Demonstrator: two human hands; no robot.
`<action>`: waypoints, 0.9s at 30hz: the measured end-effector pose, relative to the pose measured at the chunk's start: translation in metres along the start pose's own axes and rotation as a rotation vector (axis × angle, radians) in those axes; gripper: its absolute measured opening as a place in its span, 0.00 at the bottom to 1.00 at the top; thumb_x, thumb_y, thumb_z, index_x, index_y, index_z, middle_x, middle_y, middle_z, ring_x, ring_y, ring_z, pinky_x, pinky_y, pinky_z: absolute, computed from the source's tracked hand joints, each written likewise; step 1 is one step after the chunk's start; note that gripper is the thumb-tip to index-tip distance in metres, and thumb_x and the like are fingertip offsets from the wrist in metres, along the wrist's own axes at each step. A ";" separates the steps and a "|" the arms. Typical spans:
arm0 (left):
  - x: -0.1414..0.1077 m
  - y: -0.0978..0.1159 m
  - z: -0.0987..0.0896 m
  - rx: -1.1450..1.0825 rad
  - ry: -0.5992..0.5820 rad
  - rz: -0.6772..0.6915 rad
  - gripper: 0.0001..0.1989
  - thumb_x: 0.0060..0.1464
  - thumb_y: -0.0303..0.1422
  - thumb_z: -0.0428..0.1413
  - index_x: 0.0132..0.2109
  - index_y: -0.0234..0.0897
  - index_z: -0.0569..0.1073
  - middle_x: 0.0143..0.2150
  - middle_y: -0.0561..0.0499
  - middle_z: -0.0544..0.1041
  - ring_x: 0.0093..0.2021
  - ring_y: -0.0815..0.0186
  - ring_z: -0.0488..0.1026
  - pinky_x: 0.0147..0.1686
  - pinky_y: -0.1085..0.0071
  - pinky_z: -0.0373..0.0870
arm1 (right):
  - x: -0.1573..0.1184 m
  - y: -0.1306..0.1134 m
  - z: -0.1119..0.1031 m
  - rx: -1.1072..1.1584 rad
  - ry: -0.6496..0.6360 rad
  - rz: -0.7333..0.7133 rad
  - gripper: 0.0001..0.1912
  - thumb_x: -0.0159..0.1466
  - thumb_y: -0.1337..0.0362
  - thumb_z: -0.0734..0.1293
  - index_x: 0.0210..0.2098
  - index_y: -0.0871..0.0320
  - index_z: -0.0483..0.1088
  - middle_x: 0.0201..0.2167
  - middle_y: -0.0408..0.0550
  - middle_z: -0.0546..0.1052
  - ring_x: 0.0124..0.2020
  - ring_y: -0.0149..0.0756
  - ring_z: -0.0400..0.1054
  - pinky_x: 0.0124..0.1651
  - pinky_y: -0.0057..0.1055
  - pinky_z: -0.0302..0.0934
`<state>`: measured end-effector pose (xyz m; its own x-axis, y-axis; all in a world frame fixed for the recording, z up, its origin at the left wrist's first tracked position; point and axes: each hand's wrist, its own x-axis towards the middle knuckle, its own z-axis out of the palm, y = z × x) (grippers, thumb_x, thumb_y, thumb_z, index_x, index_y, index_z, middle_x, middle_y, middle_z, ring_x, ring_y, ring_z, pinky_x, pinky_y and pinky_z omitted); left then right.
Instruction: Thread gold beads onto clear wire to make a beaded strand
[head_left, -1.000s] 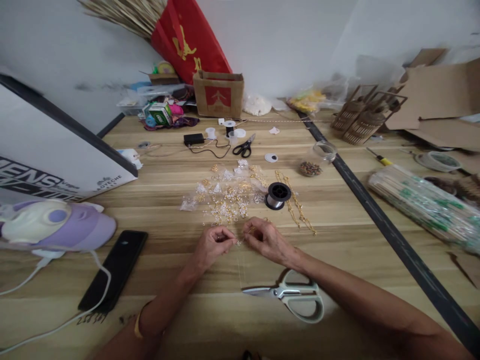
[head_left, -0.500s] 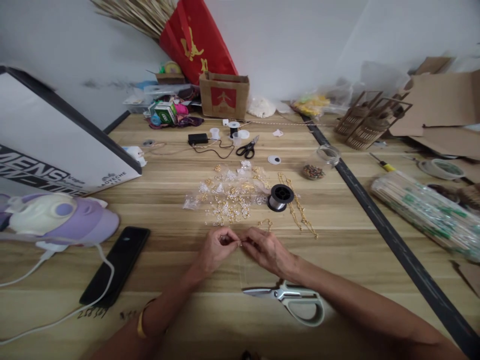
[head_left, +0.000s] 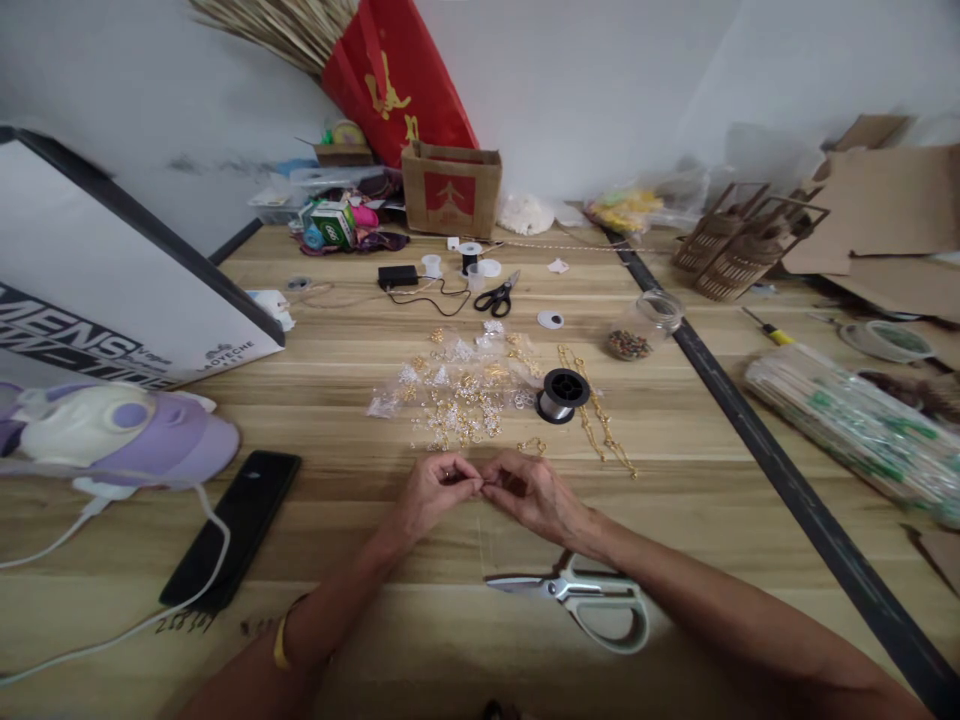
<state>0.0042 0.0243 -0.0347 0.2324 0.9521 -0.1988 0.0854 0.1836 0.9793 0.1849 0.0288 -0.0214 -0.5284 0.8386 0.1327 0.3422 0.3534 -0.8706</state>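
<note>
My left hand (head_left: 437, 492) and my right hand (head_left: 536, 495) meet fingertip to fingertip over the wooden table, each in a pinch. What lies between the fingertips is too small to name; a thin pale line, perhaps thread, hangs below them. Just beyond is a pile of gold and clear beads (head_left: 461, 415) with small plastic bags around it. A short piece of gold chain (head_left: 532, 445) lies past my right fingers. Behind it stands a black spool of clear line (head_left: 559, 400), with a longer gold chain (head_left: 604, 430) beside it. Light-handled scissors (head_left: 577, 590) rest under my right forearm.
At left are a black phone (head_left: 232, 530), a purple and white device (head_left: 157, 435) with a white cable, and a large box (head_left: 112, 270). Black scissors (head_left: 496, 298) and a jar of coloured beads (head_left: 630, 340) lie farther back. A packet of sticks (head_left: 847, 425) is at right.
Both hands stay nearly in place, fingertips still together. The right hand's fingers have shifted and turned slightly. The camera view has moved a little.
</note>
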 end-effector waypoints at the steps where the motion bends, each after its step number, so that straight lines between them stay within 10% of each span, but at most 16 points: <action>1: 0.000 0.000 0.000 0.006 0.000 0.007 0.05 0.41 0.29 0.61 0.25 0.32 0.73 0.22 0.52 0.74 0.24 0.70 0.70 0.27 0.76 0.65 | 0.000 0.000 0.000 0.012 -0.001 0.012 0.03 0.60 0.66 0.66 0.31 0.61 0.69 0.25 0.43 0.70 0.25 0.28 0.62 0.27 0.24 0.55; 27: -0.005 0.005 0.005 0.151 0.041 0.060 0.02 0.43 0.27 0.59 0.26 0.32 0.74 0.24 0.51 0.76 0.26 0.69 0.71 0.29 0.75 0.67 | -0.001 0.002 0.001 -0.051 0.007 -0.027 0.03 0.60 0.70 0.63 0.29 0.60 0.66 0.25 0.42 0.68 0.26 0.29 0.60 0.29 0.25 0.53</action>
<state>0.0087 0.0188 -0.0288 0.2020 0.9699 -0.1358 0.2183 0.0906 0.9717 0.1857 0.0282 -0.0236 -0.5328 0.8311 0.1593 0.3671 0.3966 -0.8414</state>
